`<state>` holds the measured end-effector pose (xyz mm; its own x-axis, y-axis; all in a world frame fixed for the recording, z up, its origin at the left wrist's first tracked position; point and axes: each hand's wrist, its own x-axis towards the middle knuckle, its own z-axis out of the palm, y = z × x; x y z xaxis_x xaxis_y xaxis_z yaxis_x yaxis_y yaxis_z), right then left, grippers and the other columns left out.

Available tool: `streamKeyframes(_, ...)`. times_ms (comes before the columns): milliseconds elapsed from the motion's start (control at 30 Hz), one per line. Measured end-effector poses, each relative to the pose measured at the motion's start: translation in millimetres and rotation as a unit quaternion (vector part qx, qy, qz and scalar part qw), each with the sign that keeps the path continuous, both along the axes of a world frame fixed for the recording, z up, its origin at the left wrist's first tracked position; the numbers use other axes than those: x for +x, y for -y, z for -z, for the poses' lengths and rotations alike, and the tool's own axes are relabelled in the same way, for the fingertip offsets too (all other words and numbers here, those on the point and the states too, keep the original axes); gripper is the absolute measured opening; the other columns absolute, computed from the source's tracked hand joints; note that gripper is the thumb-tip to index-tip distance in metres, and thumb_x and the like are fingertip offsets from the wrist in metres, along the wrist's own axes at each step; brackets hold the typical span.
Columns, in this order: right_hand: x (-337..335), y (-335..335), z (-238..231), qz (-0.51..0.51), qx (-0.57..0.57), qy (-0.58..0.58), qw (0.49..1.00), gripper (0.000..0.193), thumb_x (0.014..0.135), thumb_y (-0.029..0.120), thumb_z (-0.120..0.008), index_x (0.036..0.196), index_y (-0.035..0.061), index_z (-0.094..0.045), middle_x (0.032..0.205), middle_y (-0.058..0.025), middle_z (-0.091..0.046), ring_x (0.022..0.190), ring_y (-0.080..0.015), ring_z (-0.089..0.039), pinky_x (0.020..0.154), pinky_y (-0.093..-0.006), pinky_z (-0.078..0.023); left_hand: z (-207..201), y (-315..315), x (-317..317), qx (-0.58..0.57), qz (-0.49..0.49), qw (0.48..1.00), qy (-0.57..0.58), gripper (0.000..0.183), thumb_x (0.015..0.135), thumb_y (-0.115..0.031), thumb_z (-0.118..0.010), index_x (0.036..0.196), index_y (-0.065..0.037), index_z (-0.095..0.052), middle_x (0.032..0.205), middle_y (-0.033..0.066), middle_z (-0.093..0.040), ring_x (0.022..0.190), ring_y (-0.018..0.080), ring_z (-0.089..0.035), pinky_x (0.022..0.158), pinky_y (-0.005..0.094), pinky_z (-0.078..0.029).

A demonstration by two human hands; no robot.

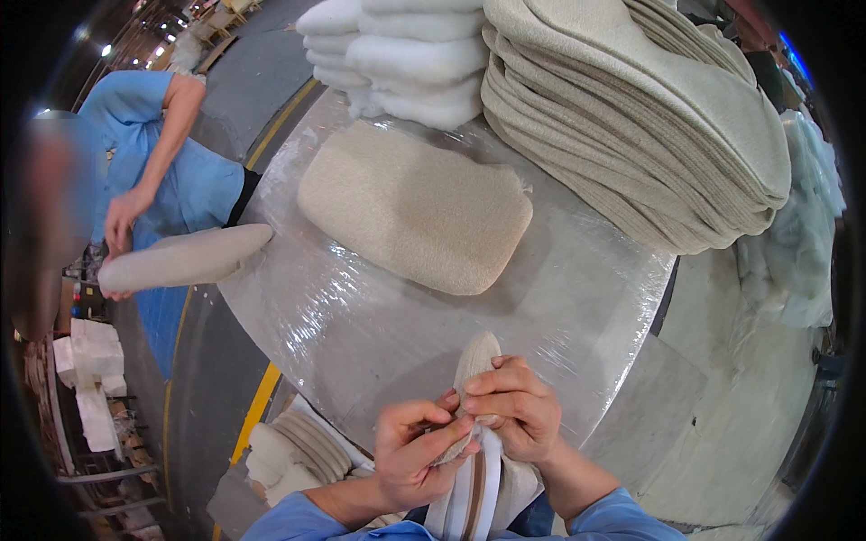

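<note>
My left hand [417, 449] and my right hand [516, 406] meet close to my body at the near edge of the table. Both pinch a beige fabric cushion cover [478, 353], its end pointing up and away from me. White bands with a brown strip [478, 496] between them run down from my fingers toward my lap. The exact spot pinched is hidden by my fingers. Beyond my hands, a plump beige cushion [415, 207] lies flat on the table.
The table [577, 334] is covered in clear plastic film. White fluffy cushion fillings [415, 59] and stacked beige covers [631, 126] stand at its far side. At left, a co-worker in a blue shirt [194, 194] holds another beige cushion [185, 257]. More beige pieces [302, 446] lie near my left forearm.
</note>
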<state>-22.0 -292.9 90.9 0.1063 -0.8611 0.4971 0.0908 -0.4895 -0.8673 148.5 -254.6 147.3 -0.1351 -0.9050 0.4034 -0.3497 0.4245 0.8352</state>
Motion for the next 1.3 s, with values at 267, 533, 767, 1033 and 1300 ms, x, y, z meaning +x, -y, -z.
streamKeyframes(267, -33.2, 19.6, -37.1, -0.108, -0.035, -0.183, 0.977, 0.026, 0.088, 0.017, -0.078, 0.114, 0.0162, -0.080, 0.119, 0.0006, -0.075, 0.095, -0.0184, -0.065, 0.088, -0.0337, -0.043, -13.6, -0.4, -6.3, -0.050, 0.000, 0.998, 0.037, 0.024, 0.085, -0.007, -0.085, 0.105, 0.001, -0.077, 0.093, 0.0117, -0.070, 0.080, 0.0233, -0.070, 0.074, 0.0319, -0.059)
streamKeyframes(533, -21.6, -3.6, -25.6, -0.038, 0.019, -0.051, 0.998, 0.017, 0.095, 0.028, -0.072, 0.095, 0.0123, -0.079, 0.104, -0.0025, -0.075, 0.091, -0.0205, -0.064, 0.097, -0.0423, -0.045, -23.7, 54.3, 9.6, 0.134, 0.050, 0.987, -0.078, 0.037, 0.108, -0.025, -0.050, 0.111, 0.002, -0.075, 0.094, 0.0144, -0.074, 0.084, 0.0199, -0.071, 0.076, 0.0336, -0.057)
streamKeyframes(767, -5.4, -20.1, -17.4, 0.023, 0.031, -0.012, 0.999, 0.011, 0.095, 0.024, -0.073, 0.093, 0.0136, -0.077, 0.105, -0.0012, -0.075, 0.089, -0.0233, -0.060, 0.099, -0.0449, -0.045, 1.6, 172.7, -61.9, 0.281, 0.320, 0.901, 0.079, 0.049, 0.112, -0.040, -0.040, 0.136, -0.004, -0.065, 0.112, 0.0122, -0.071, 0.097, 0.0203, -0.068, 0.094, 0.0347, -0.053)
streamKeyframes(1033, 2.8, -19.7, -11.7, 0.032, 0.058, 0.042, 0.997, 0.017, 0.095, 0.023, -0.073, 0.087, 0.0083, -0.078, 0.097, -0.0079, -0.075, 0.087, -0.0243, -0.067, 0.083, -0.0386, -0.052, 10.5, 164.7, -70.3, 0.209, 0.427, 0.849, 0.231, 0.053, 0.107, -0.046, -0.051, 0.139, -0.005, -0.061, 0.119, 0.0169, -0.071, 0.105, 0.0351, -0.069, 0.090, 0.0434, -0.054)
streamKeyframes(1300, 4.7, -29.2, -5.6, -0.007, 0.103, 0.056, 0.993, 0.007, 0.089, 0.020, -0.078, 0.092, 0.0140, -0.079, 0.106, -0.0009, -0.077, 0.082, -0.0185, -0.064, 0.094, -0.0395, -0.045, -16.1, 153.2, -61.6, 0.156, 0.373, 0.861, 0.309, 0.038, 0.106, -0.032, -0.055, 0.129, -0.004, -0.066, 0.113, 0.0164, -0.073, 0.099, 0.0337, -0.070, 0.087, 0.0421, -0.055)
